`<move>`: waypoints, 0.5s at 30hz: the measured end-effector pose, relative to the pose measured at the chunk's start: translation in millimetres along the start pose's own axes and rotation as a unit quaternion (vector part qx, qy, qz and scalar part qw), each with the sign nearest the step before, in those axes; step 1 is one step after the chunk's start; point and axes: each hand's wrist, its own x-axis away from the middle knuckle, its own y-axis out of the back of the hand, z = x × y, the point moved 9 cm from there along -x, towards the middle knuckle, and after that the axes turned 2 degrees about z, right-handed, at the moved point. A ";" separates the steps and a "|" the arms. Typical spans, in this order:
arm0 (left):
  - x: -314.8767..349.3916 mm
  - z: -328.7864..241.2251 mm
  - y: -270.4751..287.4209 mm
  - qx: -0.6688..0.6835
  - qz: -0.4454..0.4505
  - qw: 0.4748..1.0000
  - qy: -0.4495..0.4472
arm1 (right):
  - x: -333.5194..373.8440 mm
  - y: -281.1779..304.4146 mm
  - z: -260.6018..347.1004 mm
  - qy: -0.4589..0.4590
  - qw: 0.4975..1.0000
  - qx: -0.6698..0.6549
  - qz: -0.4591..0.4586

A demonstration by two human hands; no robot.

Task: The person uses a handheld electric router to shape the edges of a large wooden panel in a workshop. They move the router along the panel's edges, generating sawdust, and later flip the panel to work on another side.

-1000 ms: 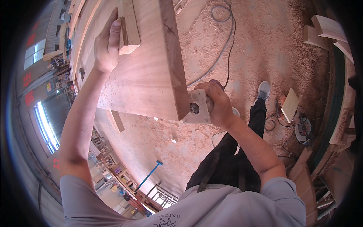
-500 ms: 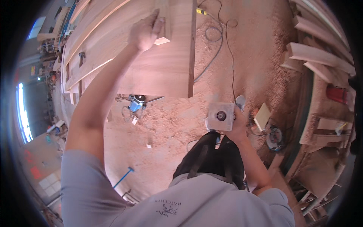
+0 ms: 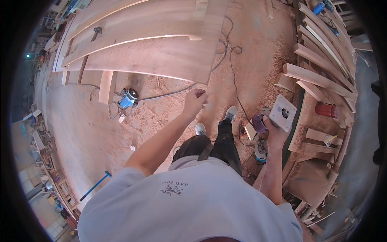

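My right hand (image 3: 273,135) grips a handheld router (image 3: 260,123) with a dark purple body, off to my right. Its square, pale base plate (image 3: 283,113) is tilted up, with a round opening and the collet in the middle. A thin dark cord (image 3: 235,82) trails from the tool along the floor. In front of me my left hand (image 3: 195,104) hangs in the air with its fingers curled in, and I see nothing in them. It is just off the near corner of a large wooden panel (image 3: 137,60), apart from it. Long wooden strips (image 3: 133,45) lie across the panel.
A blue router (image 3: 129,98) lies on the shavings-covered floor below the panel. Stacked wooden beams (image 3: 318,82) and a red cylindrical container (image 3: 326,110) are at the right. A blue-headed pole (image 3: 96,186) lies at the lower left. A blue power tool (image 3: 261,151) sits near my right leg.
My left hand has come off the wood on the panel and back toward me, its fingers curling. My right hand has carried the router to the right and tilted its base. My view has shifted.
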 end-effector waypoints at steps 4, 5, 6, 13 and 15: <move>-17.2 31.1 -5.7 0.155 0.020 0.987 0.031 | 28.4 -7.6 29.0 0.015 1.000 0.010 -0.006; -25.3 34.4 -5.2 0.168 0.028 0.985 0.025 | 34.5 -8.7 34.5 0.023 0.999 0.020 -0.009; -31.2 34.2 -4.4 0.180 0.035 0.983 0.019 | 40.0 -11.0 38.3 0.023 0.999 0.022 -0.006; -11.7 47.3 11.4 0.277 0.029 0.960 0.032 | 77.1 -17.4 48.6 0.005 0.999 0.031 -0.007; -9.5 50.2 13.2 0.311 0.038 0.949 0.043 | 82.6 -18.5 53.3 0.008 1.000 0.006 -0.007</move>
